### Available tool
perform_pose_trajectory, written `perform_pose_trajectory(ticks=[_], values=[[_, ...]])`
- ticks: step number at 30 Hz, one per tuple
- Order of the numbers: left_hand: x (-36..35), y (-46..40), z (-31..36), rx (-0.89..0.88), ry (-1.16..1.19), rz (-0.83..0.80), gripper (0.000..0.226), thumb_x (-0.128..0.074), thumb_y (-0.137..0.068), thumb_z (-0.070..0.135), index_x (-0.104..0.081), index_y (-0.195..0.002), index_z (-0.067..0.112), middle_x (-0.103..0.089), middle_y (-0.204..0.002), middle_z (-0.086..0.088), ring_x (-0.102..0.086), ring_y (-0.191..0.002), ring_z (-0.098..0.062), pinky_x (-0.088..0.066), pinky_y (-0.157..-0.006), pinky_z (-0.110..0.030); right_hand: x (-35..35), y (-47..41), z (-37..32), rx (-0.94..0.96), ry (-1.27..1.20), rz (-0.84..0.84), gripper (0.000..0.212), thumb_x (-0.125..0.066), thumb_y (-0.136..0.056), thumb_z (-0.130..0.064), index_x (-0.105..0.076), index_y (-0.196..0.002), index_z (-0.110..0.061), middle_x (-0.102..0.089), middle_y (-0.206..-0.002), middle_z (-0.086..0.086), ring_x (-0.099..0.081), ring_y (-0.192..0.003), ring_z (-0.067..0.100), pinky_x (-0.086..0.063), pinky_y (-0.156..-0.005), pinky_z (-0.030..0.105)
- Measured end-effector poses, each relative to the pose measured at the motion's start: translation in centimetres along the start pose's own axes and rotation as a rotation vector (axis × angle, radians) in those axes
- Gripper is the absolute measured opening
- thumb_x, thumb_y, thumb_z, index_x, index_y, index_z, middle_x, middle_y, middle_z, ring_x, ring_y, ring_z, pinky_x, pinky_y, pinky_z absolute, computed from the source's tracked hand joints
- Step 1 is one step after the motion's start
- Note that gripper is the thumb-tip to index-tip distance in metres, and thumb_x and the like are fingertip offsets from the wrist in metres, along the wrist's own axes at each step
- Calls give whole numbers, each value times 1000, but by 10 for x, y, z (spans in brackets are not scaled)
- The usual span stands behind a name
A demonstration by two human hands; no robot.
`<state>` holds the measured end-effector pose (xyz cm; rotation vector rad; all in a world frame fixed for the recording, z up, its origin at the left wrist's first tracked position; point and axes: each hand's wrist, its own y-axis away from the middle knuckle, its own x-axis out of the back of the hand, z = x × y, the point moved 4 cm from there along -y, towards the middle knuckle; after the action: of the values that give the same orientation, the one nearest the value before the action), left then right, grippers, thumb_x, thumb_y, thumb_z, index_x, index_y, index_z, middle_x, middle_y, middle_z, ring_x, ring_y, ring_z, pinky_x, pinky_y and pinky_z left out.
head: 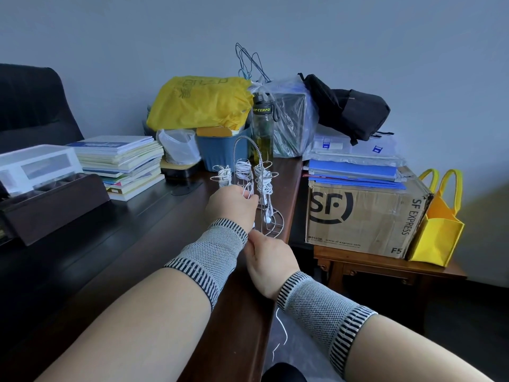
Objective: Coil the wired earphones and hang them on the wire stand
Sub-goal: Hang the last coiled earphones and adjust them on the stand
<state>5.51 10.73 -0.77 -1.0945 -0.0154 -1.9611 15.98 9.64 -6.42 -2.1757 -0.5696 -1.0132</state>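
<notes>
Two hands pinching thin white earphone cable, left hand at curved wire stand, right hand below.

Bare dark worktop lies open left of the wire stand and toward the viewer — a hand can pass there. Behind the stand the way is blocked: a bottle, a blue bin and a yellow bag stand close. Stacked books and a dark box close the far left. Right of the stand the worktop ends at once — beyond the gap stands a cardboard box
</notes>
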Motion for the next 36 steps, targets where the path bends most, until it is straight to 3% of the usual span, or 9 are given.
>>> perform_pose_trajectory(ticks=[8,12,15,18,21,24,26,31,36], values=[[3,-1,-7,65,221,-157,21,-68,-81,28,-61,-62,23,-59,-57,4,-53,-56,-16,-41,-58,-22,1,4,4,9,5,26,25,-31,-102,-37,-40,-86,-19,-65,-90,10,-59,-86,35,-29,-64,32],[0,12,-4,366,747,-441,15,-70,-82,16,-61,-69,18,-58,-62,4,-52,-59,-11,-40,-66,-27,-2,7,1,75,104,5,25,-27,-102,-39,-36,-86,-22,-65,-89,8,-60,-85,35,-29,-63,32],[1,16,1,509,951,-703,22,-60,-87,17,-57,-65,15,-58,-63,2,-55,-65,-13,-39,-72,-31,-5,5,1,84,150,-8,24,-27,-102,-38,-37,-87,-23,-66,-93,7,-61,-86,34,-32,-64,32],[6,16,3,532,1050,-809,22,-48,-84,16,-49,-62,16,-58,-63,0,-57,-73,-17,-40,-79,-35,-7,-3,9,2,230,-61,21,-31,-101,-29,-48,-96,-18,-66,-97,7,-62,-89,34,-37,-66,34],[7,16,-4,484,981,-797,17,-46,-87,14,-47,-70,16,-59,-70,-1,-63,-81,-19,-46,-88,-42,1,-11,29,-180,129,-70,23,-32,-101,-26,-48,-87,-16,-66,-91,9,-62,-86,33,-42,-68,33],[4,15,-13,397,886,-688,9,-48,-90,1,-52,-89,9,-65,-84,-7,-70,-78,-23,-55,-68,-36,16,-12,42,-273,-83,62,35,-36,-100,-30,-44,-69,-16,-54,-68,1,-54,-72,28,-35,-61,31],[3,15,-15,337,852,-611,16,-48,-91,-6,-56,-90,9,-67,-87,-9,-69,-69,-19,-51,-50,-25,27,-14,45,-295,-193,145,34,-42,-98,-27,-52,-69,-12,-53,-62,-2,-52,-65,22,-34,-56,30],[-1,18,-23,317,883,-505,21,-40,-91,-1,-61,-94,3,-64,-64,-8,-53,-48,-13,-43,-55,-27,51,-24,43,-351,-443,248,26,-55,-89,-20,-57,-63,-16,-52,-53,-8,-44,-50,7,-36,-51,24],[-2,18,-26,278,973,-488,20,-48,-97,12,-61,-85,2,-54,-52,-3,-47,-43,-12,-36,-56,-30,56,-35,39,-436,-756,230,19,-54,-85,-15,-55,-68,-8,-43,-50,-2,-35,-41,12,-31,-42,23]])
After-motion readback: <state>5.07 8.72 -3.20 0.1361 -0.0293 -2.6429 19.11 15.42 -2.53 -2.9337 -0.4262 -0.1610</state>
